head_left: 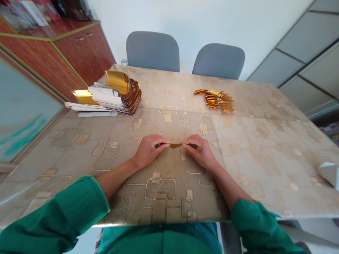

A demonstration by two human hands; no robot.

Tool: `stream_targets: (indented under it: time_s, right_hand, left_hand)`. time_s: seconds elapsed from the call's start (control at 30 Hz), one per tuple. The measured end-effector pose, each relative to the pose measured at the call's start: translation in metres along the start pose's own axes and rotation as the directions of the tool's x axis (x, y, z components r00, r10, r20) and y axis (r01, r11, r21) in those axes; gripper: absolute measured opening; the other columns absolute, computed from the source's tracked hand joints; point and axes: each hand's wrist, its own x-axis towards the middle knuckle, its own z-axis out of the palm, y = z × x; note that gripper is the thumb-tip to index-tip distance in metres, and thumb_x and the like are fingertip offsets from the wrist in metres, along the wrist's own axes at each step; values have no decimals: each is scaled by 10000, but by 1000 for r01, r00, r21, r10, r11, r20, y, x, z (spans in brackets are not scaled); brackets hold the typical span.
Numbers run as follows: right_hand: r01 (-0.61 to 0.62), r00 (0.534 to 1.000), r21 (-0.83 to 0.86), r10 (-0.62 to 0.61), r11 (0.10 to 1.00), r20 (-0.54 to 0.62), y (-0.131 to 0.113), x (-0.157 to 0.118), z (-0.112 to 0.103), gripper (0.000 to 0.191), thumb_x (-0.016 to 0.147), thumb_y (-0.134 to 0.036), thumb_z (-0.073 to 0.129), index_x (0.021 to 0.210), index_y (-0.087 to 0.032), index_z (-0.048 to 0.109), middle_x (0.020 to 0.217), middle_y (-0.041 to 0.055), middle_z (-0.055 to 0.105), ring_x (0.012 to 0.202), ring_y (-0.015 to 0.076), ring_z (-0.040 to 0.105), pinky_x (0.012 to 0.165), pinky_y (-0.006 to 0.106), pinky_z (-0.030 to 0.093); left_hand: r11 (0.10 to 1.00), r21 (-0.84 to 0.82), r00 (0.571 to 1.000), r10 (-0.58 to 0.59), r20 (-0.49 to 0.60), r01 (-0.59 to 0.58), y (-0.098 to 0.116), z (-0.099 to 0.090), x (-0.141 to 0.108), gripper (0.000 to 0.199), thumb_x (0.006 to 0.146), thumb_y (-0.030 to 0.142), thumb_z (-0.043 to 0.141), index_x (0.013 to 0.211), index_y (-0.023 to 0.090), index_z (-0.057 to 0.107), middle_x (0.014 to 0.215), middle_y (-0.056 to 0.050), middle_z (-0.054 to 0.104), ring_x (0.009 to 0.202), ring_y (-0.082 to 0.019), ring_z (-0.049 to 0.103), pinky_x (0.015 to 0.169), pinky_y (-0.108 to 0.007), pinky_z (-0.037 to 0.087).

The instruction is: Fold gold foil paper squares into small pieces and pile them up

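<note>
At the center of the frame I am pinching a small gold piece [175,145] between my two hands, its left end in the fingertips of my left hand [151,150] and its right end in those of my right hand [199,150]. Both hands are closing thumb against fingers, and the piece is spanning the gap between them, just above or on the patterned tablecloth [169,208]; I cannot tell which. At the upper left of the cloth, a stack of gold and white sheets [113,95] is lying fanned and curling. At the upper right, a row of folded gold pieces [217,100] is resting, well apart from my hands. Two gray chairs [153,51] are standing beyond the far edge, and a white object [328,173] is sitting at the right edge of the frame. My green sleeves [79,201] are reaching in from the lower corners.
</note>
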Motion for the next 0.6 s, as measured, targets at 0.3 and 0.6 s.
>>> stream_targets:
  time_s: [0.3,0.6]
  right_hand:
    - [88,995,24,-87,996,-48,8,-2,0,143,927,-270,623,931,-240,763,769,19,681,742,157,591,712,295,455]
    - [62,994,-18,-60,998,95,-16,-1,5,250,995,-303,509,1028,-201,734,853,35,707,785,153,612,715,266,450]
  left_hand:
    - [982,-124,989,-135,59,141,0,-3,1,147,891,291,652,928,208,768,789,-6,745,667,-136,647,631,-235,459]
    - [991,-131,997,-2,-78,-8,10,-1,0,158,917,271,627,842,195,743,839,-34,694,800,-148,645,750,-250,492]
